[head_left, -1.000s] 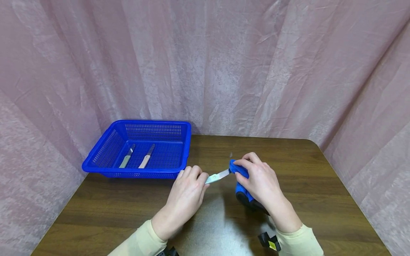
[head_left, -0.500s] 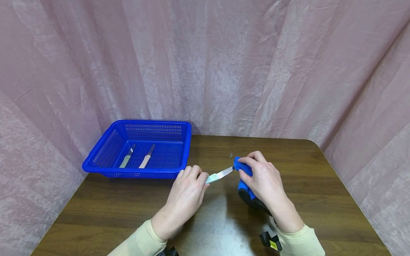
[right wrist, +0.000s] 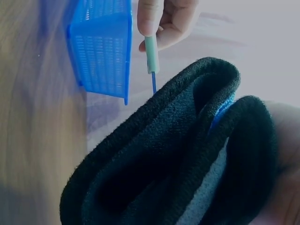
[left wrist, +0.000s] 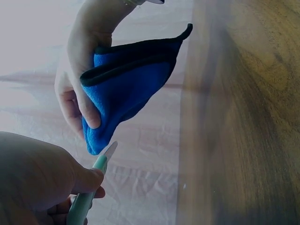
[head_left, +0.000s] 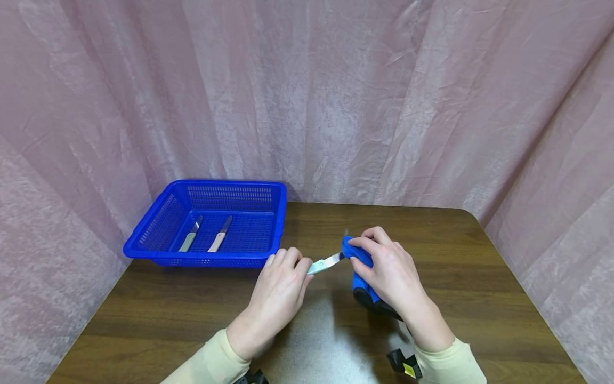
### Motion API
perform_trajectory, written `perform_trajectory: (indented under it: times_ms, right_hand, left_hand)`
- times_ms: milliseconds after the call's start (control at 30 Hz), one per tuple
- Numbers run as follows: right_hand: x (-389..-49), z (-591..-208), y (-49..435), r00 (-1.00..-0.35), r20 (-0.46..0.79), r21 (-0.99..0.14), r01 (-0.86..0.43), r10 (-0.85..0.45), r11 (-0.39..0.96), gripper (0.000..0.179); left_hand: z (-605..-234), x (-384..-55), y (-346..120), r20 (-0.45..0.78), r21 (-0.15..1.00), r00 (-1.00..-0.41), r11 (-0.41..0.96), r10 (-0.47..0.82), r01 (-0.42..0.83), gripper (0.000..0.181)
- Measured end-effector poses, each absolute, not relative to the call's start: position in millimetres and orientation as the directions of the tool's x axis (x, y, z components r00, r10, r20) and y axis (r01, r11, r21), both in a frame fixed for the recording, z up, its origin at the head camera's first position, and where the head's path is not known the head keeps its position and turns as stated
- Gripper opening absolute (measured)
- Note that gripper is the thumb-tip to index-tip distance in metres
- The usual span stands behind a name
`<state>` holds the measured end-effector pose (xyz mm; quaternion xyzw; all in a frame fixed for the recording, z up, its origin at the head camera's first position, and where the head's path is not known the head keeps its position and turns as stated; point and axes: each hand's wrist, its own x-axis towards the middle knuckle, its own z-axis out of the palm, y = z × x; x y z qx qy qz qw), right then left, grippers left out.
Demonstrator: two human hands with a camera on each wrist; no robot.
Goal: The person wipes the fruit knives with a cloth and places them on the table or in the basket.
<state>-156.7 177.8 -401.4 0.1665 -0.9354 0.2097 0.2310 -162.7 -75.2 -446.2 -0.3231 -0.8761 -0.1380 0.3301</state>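
My left hand (head_left: 280,293) grips the pale green handle of a small knife (head_left: 317,266), its blade pointing right toward my other hand. In my right hand (head_left: 390,266) is a folded blue cloth with black edging (head_left: 362,256), pinched between thumb and fingers around the front part of the blade. The blade's tip is hidden in the cloth's fold. In the left wrist view the cloth (left wrist: 131,89) hangs in loose folds below the fingers. The right wrist view shows the knife handle (right wrist: 151,54) beyond the cloth's dark edge (right wrist: 140,122).
A blue plastic basket (head_left: 235,184) stands at the back left of the wooden table (head_left: 460,266). Two small knives lie in it, one with a green handle (head_left: 187,242), one with a pink handle (head_left: 216,242). Pink curtains (head_left: 307,106) hang behind the table.
My right hand with the cloth slid outward toward the blade's tip, baring more blade, then came back left toward the handle. My left hand and the knife held still.
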Motion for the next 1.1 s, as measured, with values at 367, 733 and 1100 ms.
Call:
perform_trajectory:
  times_ms: [367,733,1100]
  right_hand:
    - [-154.2,-404.3,173.1,-0.806,0.499,-0.259,-0.489,-0.318,0.833,0.031]
    - [-153.5,-405.4,167.8,-0.791,0.476,-0.23,-0.533,-0.384,0.814,0.03]
    - [-155.3,-406.1,173.2,-0.799,0.492,-0.237,-0.505,-0.346,0.83,0.032]
  left_hand:
    - [-445.9,-163.3,-75.3,0.658,0.024,-0.582,0.759,0.478,0.651,0.02]
    - [-446.0,-162.5,-74.8,0.657,0.031,-0.584,0.757,0.477,0.652,0.019]
    - [-446.4,-163.2,-74.7,0.664,0.028,-0.576,0.755,0.476,0.655,0.02]
